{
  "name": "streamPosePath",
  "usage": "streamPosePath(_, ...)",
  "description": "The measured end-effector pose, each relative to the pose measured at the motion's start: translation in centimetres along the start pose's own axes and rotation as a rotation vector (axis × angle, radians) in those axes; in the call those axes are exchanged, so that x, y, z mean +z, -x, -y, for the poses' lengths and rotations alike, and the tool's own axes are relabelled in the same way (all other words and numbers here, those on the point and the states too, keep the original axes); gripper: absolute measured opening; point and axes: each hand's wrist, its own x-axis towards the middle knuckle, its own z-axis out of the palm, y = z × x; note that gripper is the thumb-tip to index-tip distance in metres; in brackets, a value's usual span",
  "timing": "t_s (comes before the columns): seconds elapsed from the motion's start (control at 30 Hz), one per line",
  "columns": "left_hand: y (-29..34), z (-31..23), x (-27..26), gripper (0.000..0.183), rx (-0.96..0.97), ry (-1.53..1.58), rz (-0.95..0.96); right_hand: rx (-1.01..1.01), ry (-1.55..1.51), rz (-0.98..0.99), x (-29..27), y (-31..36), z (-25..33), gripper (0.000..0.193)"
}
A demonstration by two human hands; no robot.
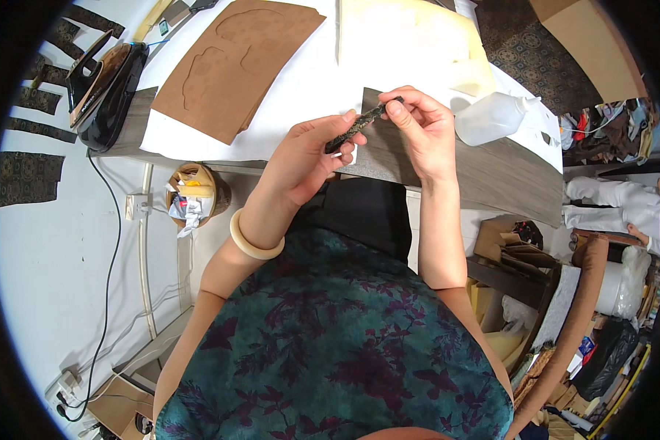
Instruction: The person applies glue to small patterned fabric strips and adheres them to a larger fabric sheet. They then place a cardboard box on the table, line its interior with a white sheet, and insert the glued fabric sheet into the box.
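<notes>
A narrow, folded strip of dark patterned fabric (361, 125) is stretched between my two hands above the table's near edge. Its lower left end lies in the fingers of my left hand (304, 155), thumb on top. At the upper right end, my right hand (427, 133) pinches the strip between thumb and fingers. A pale bangle (248, 243) circles my left forearm. Beyond the hands, white paper (301, 92) covers part of the grey wood-grain table (484, 176). Brown sheets (231, 70) with curved outlines are stacked on that paper.
A black iron (104, 95) stands at the table's left end, its cord hanging down the wall. To the right is a translucent bottle (491, 119). Pale yellow sheets (411, 44) lie at the back. A waste basket (216, 192) stands below left; a brown roll (576, 330) leans at right.
</notes>
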Motion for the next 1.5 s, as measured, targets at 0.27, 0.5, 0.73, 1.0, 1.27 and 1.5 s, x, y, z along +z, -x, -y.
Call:
streamPosePath(0.27,-0.4,1.3,-0.1,0.021,0.248,-0.12,-0.056,0.02,0.063,-0.04,0.1,0.1,0.4,0.014)
streamPosePath(0.5,-0.6,2.0,0.3,0.02,0.435,-0.311,-0.139,0.037,0.116,-0.115,0.8,-0.1,0.2,0.014)
streamPosePath(0.73,-1.4,2.8,0.2,0.019,0.535,-0.417,-0.243,0.139,0.106,-0.118,1.5,-0.2,0.0,0.015)
streamPosePath(1.0,-1.5,3.1,0.3,0.018,0.559,-0.394,-0.222,0.244,0.022,-0.094,1.6,0.4,-1.7,0.01)
streamPosePath(1.27,-1.0,3.0,0.4,0.019,0.534,-0.404,-0.222,0.147,0.052,-0.161,1.8,0.0,-1.7,0.015)
streamPosePath(1.5,-0.7,3.0,-0.2,0.02,0.448,-0.337,-0.191,0.124,0.03,-0.162,1.5,-0.3,-0.9,0.015)
